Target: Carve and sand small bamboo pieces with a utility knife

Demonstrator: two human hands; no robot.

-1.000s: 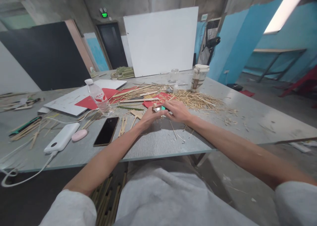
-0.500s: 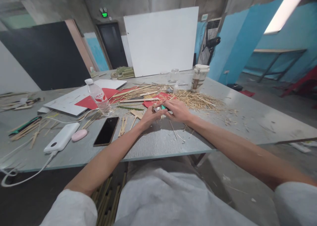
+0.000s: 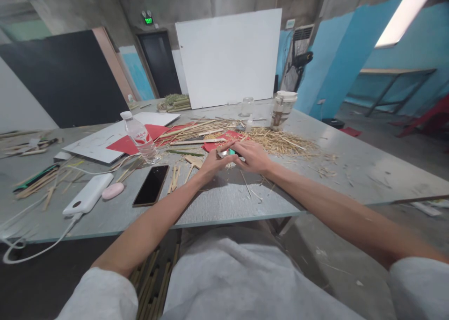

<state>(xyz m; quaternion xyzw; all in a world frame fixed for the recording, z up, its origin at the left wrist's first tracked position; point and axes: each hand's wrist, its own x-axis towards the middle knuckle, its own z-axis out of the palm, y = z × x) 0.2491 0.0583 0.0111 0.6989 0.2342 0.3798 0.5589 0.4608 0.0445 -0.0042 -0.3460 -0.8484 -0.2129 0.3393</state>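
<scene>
Both hands meet above the table's middle, near its front edge. My left hand has its fingers closed round a small shiny piece, too small to make out. Between the hands shows a small green object, with the closed fingers of my right hand against it. Just behind the hands lies red paper with straw bits on it. A pile of short straw pieces spreads to the right of them. Thin loose straws lie on the tabletop below my right hand.
On the left are a black phone, a water bottle, a white power bank with its cable and a pink case. A paper cup and glass jar stand behind. The grey table extends right.
Both hands stay in nearly the same place, fingers still together. Slightly more of the green object shows between them.
</scene>
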